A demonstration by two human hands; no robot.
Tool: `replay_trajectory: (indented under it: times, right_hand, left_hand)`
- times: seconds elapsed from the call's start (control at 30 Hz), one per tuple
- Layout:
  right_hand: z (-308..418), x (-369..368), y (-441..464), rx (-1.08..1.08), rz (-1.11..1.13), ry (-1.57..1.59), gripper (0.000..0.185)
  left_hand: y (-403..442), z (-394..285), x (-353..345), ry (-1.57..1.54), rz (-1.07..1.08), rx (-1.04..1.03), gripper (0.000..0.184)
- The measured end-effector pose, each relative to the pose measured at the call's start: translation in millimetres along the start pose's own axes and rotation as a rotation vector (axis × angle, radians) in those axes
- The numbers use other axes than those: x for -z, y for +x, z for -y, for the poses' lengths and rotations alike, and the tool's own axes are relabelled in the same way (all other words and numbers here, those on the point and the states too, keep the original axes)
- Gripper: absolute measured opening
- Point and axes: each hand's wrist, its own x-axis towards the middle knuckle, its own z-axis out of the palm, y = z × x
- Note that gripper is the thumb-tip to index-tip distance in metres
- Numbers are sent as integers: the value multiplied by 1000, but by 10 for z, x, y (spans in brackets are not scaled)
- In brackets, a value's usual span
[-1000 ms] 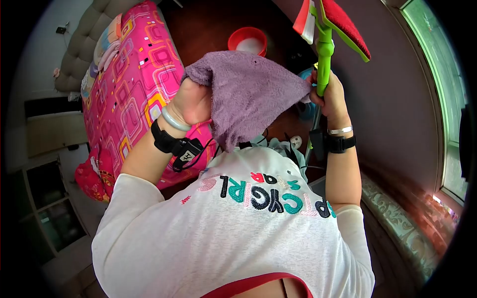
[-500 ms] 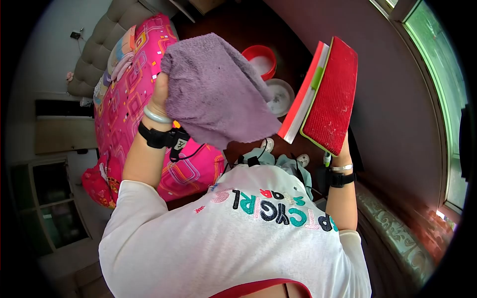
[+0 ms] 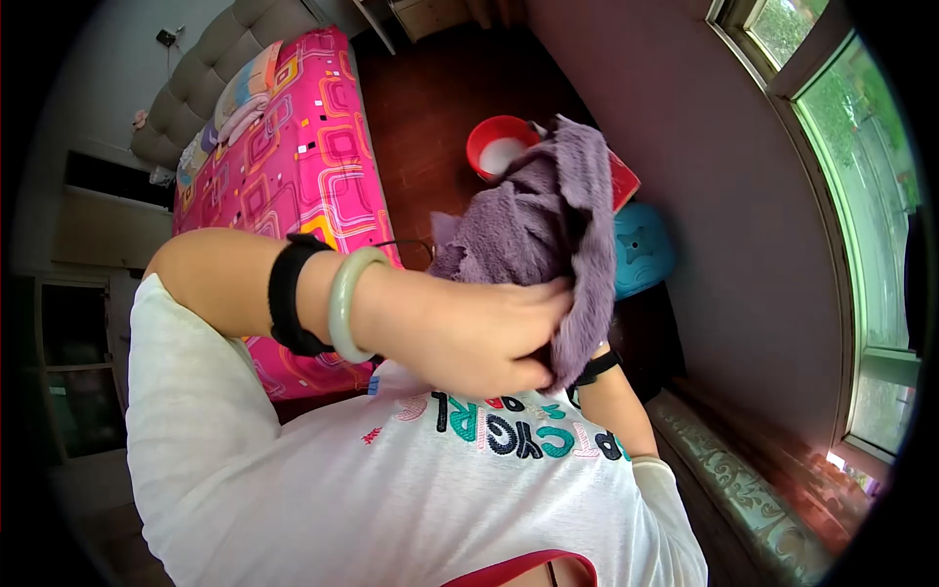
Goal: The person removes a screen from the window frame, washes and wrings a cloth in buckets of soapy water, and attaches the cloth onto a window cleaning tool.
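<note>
My left hand (image 3: 479, 328) reaches across my chest, its fingers closed on the near edge of a purple towel (image 3: 514, 230). The towel hangs in bunched folds ahead of me and drapes over the spot where my right hand is. Of my right arm only the forearm and black-strapped wrist (image 3: 604, 364) show; the towel hides the fingers. Past the towel's right edge juts a corner of the red ribbed cleaning pad (image 3: 624, 182), the rest covered. That pad, with a red-and-white slab beside it, showed in my right hand in the earlier frame.
A red basin (image 3: 499, 147) with a whitish inside stands on the dark wooden floor (image 3: 416, 108). A blue stool (image 3: 643, 249) is beside the right wall. The bed (image 3: 323, 176) with a pink patterned cover lies left, and a window (image 3: 861, 196) is at right.
My left hand has swung right across my body, carrying the towel over the red pad. My view has shifted, bringing the blue stool into sight and hiding the pale basin.
</note>
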Motion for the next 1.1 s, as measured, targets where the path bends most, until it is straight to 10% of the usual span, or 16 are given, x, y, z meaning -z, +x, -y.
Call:
replay_trajectory:
  times: [0.07,0.27,0.4,0.63,0.73,0.8,0.97,1.1]
  right_hand:
    - [-9,22,-28,-20,20,88,21]
    - [-18,99,-79,-65,54,301,22]
    - [-22,135,-149,-91,60,374,23]
    - [-27,239,-224,-118,40,407,24]
    - [-2,309,-190,-115,29,408,25]
    - [-3,322,-202,-118,29,411,26]
    - [-26,289,-260,-126,34,405,27]
    - [-57,288,-276,-122,37,416,29]
  left_hand:
    - [-91,-192,21,-110,223,206,51]
    - [-156,-217,99,459,-175,-20,64]
    - [-138,70,-82,309,-409,26,65]
    - [-285,166,-345,-67,-246,-317,31]
    - [-482,111,79,-333,-279,42,27]
    - [-435,655,81,-504,-836,337,43]
    - [-495,1879,-512,-1470,-435,741,89]
    - [-426,1815,-530,-1356,-564,579,29]
